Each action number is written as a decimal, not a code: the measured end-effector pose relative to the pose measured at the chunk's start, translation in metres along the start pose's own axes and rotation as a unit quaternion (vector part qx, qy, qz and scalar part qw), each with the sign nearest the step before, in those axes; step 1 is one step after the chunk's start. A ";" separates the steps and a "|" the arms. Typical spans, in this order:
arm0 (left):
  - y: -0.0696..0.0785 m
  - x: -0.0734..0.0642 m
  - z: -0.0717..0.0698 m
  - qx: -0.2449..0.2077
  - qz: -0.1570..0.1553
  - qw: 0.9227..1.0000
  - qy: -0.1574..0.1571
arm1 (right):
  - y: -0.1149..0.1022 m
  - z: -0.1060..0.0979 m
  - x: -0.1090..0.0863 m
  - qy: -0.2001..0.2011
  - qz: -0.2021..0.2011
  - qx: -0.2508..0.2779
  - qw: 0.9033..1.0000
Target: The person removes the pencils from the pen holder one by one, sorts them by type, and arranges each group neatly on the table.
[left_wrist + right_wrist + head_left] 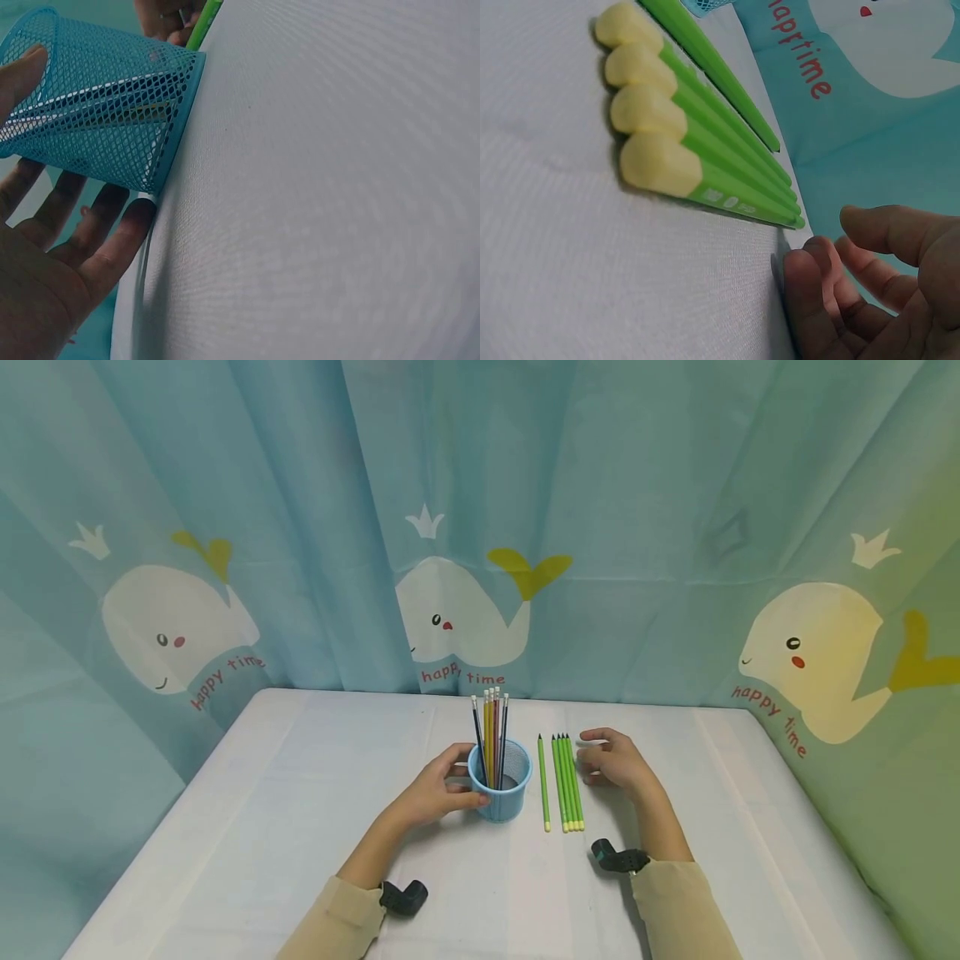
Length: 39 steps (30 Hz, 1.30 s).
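A light-blue mesh pencil cup point(501, 806) stands upright on the table, with several white-tipped pencils point(491, 727) leaning inside it. My left hand point(438, 789) grips the cup from its left side. In the left wrist view the thumb lies on one side of the mesh point(112, 90) and the fingers on the other. Several green pencils point(568, 785) lie side by side to the right of the cup, and one green pencil point(543, 785) lies apart between them and the cup. Close to the pencils' right side, my right hand point(615, 760) has loosely bent fingers with nothing between them.
A white cloth covers the table point(300, 802). Behind it hangs a blue curtain point(637, 527) printed with whales. Each wrist carries a black camera, the left camera point(403, 898) and the right camera point(618, 857).
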<state>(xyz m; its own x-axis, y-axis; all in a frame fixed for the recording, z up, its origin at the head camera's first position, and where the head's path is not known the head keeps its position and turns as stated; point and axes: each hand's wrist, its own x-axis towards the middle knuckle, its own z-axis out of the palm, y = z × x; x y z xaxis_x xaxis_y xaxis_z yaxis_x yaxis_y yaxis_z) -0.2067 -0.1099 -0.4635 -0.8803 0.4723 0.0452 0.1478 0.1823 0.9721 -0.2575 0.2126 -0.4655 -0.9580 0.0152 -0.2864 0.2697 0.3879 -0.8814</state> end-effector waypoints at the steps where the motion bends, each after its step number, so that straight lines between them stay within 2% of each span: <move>1: 0.000 0.000 0.000 0.000 0.000 1.000 0.000 | -0.001 0.000 0.000 0.001 0.000 -0.003 1.000; 5: 0.001 0.000 -0.002 -0.002 0.003 1.000 0.001 | -0.007 0.000 -0.001 0.003 -0.013 -0.017 1.000; 7: 0.000 0.001 -0.002 -0.002 0.003 1.000 0.001 | -0.013 -0.001 -0.003 -0.005 -0.035 -0.023 0.999; 10: -0.001 0.001 -0.003 -0.003 0.003 1.000 0.002 | -0.024 0.000 -0.009 -0.035 -0.078 -0.013 0.996; 12: -0.001 0.001 -0.004 -0.002 0.001 1.000 0.005 | -0.033 0.002 -0.013 -0.072 -0.110 0.009 0.991; 15: -0.001 0.000 -0.004 0.000 0.000 1.000 0.008 | -0.046 0.009 -0.021 -0.143 -0.156 0.040 0.976; 20: 0.001 -0.001 -0.004 0.002 -0.002 1.000 0.010 | -0.056 0.030 -0.032 -0.272 -0.224 0.041 0.935; 24: 0.004 -0.003 -0.003 0.002 -0.004 1.000 -0.004 | -0.053 0.044 -0.036 -0.328 -0.232 0.037 0.915; 28: 0.005 -0.006 -0.007 0.017 -0.013 1.000 -0.014 | -0.047 0.053 -0.036 -0.343 -0.214 0.049 0.913; 31: 0.007 -0.009 -0.012 0.032 -0.010 0.999 0.001 | -0.045 0.057 -0.037 -0.335 -0.205 0.047 0.919; 35: 0.018 -0.010 -0.013 0.046 0.004 0.997 0.058 | -0.043 0.060 -0.035 -0.323 -0.212 0.036 0.922; 39: 0.029 -0.008 -0.011 0.071 0.001 0.990 0.126 | -0.040 0.064 -0.031 -0.318 -0.225 0.039 0.920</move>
<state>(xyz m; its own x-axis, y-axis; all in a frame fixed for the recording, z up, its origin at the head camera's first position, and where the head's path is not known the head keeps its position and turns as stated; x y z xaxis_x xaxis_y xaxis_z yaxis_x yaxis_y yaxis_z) -0.2000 -0.1176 -0.4335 -0.9616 0.2464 0.1210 0.1962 0.3086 0.9307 -0.2321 0.1371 -0.4454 -0.7295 -0.6835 -0.0262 -0.1109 0.1559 -0.9815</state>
